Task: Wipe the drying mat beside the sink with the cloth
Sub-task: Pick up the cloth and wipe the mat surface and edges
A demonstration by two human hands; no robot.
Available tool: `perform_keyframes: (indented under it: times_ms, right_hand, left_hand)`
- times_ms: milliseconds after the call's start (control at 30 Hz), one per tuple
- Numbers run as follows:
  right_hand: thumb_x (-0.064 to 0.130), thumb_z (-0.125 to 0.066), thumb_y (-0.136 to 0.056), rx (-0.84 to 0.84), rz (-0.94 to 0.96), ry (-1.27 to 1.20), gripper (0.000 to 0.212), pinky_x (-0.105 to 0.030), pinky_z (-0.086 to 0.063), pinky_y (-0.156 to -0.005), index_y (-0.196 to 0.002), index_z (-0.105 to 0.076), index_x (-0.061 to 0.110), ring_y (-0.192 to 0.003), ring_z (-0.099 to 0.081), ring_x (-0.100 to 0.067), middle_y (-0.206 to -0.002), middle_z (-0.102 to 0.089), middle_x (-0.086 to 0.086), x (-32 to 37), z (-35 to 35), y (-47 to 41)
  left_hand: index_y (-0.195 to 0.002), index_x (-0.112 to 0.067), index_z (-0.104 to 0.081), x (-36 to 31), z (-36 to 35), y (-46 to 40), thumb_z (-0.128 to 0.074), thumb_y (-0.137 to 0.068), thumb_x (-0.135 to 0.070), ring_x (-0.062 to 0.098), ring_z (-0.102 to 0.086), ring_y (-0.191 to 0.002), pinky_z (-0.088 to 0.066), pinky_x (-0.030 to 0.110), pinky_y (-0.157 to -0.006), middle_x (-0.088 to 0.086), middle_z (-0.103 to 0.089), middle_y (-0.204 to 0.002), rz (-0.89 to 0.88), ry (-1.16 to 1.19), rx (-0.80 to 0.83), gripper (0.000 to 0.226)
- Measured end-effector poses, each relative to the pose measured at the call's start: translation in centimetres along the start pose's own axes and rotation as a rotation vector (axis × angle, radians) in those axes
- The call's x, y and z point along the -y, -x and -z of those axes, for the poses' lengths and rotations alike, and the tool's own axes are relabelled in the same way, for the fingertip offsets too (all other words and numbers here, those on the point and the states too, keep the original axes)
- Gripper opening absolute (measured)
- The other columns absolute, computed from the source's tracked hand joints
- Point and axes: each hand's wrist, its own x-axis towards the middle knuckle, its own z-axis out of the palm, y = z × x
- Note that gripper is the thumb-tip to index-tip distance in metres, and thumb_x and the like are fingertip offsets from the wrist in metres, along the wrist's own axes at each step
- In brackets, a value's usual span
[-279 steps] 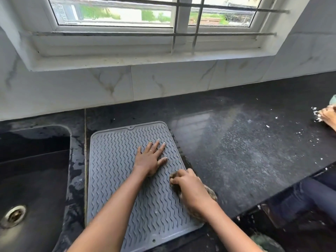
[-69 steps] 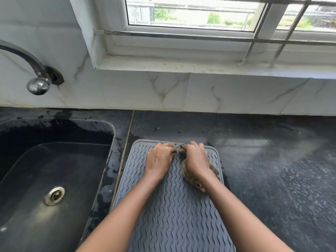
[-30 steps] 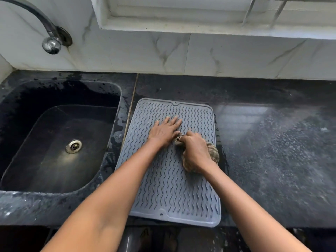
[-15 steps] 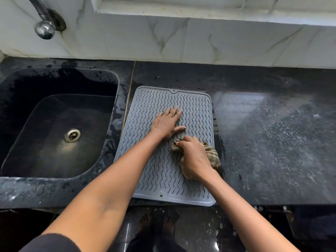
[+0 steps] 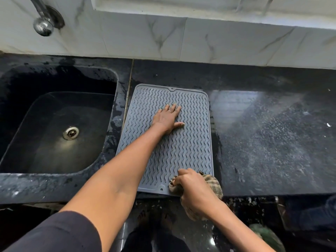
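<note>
A grey ribbed drying mat (image 5: 192,148) lies flat on the black counter, just right of the sink (image 5: 54,124). My left hand (image 5: 168,119) rests palm down on the mat's upper middle, fingers spread, holding nothing. My right hand (image 5: 195,193) grips a bunched brown checked cloth (image 5: 214,184) at the mat's near right corner, partly over the counter's front edge. Most of the cloth is hidden under that hand.
The black granite counter (image 5: 272,135) stretches right of the mat, wet and speckled with white bits. A chrome tap (image 5: 43,20) sticks out of the marble wall above the sink. Below the counter edge are the dark floor and my feet.
My right hand has dragged the cloth down the mat's right side from its middle to the near right corner. My left hand has stayed flat on the mat.
</note>
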Motion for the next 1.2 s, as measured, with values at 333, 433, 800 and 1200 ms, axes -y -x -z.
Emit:
perform_keyframes:
  times_ms: [333,433,800,1200]
  right_hand:
    - [-0.011,-0.047,-0.069,-0.017,-0.058,-0.314,0.045,-0.025,-0.055,-0.083,-0.091,-0.074,0.017,-0.088,-0.066,-0.007,-0.092,-0.071,0.004,-2.5,6.5,-7.6]
    - [-0.009,-0.050,-0.072,-0.251,-0.076,-0.275,0.040,-0.031,-0.053,-0.088,-0.093,-0.074,0.015,-0.094,-0.065,-0.013,-0.097,-0.069,0.000,-3.7,9.0,-13.5]
    - [-0.001,-0.049,-0.083,-0.551,-0.272,-0.126,0.027,-0.040,-0.043,-0.087,-0.105,-0.063,0.007,-0.107,-0.047,-0.032,-0.112,-0.056,-0.013,-4.9,11.1,-25.7]
    - [-0.006,-0.048,-0.079,-0.469,-0.189,0.024,0.033,-0.040,-0.041,-0.079,-0.104,-0.064,0.009,-0.098,-0.046,-0.030,-0.102,-0.057,-0.009,-5.8,10.0,-27.0]
  left_hand:
    - [-0.130,-0.029,-0.054,2.5,2.1,-1.9,-0.042,-0.097,-0.043,0.021,-0.046,-0.122,-0.041,0.038,-0.092,-0.004,-0.050,-0.137,-0.019,0.055,-0.252,0.037]
    - [-0.131,-0.029,-0.051,5.1,3.0,-3.9,-0.042,-0.099,-0.028,0.022,-0.043,-0.127,-0.040,0.041,-0.098,-0.004,-0.048,-0.139,0.044,0.116,-0.288,0.034]
    - [-0.120,-0.036,-0.062,7.6,5.0,-10.5,-0.047,-0.096,-0.035,0.021,-0.045,-0.117,-0.035,0.038,-0.092,-0.008,-0.057,-0.129,0.060,0.100,-0.373,0.028]
    - [-0.098,-0.032,-0.068,7.5,6.0,-13.3,-0.057,-0.091,-0.040,0.021,-0.041,-0.116,-0.028,0.039,-0.090,-0.005,-0.066,-0.113,0.108,0.141,-0.267,0.015]
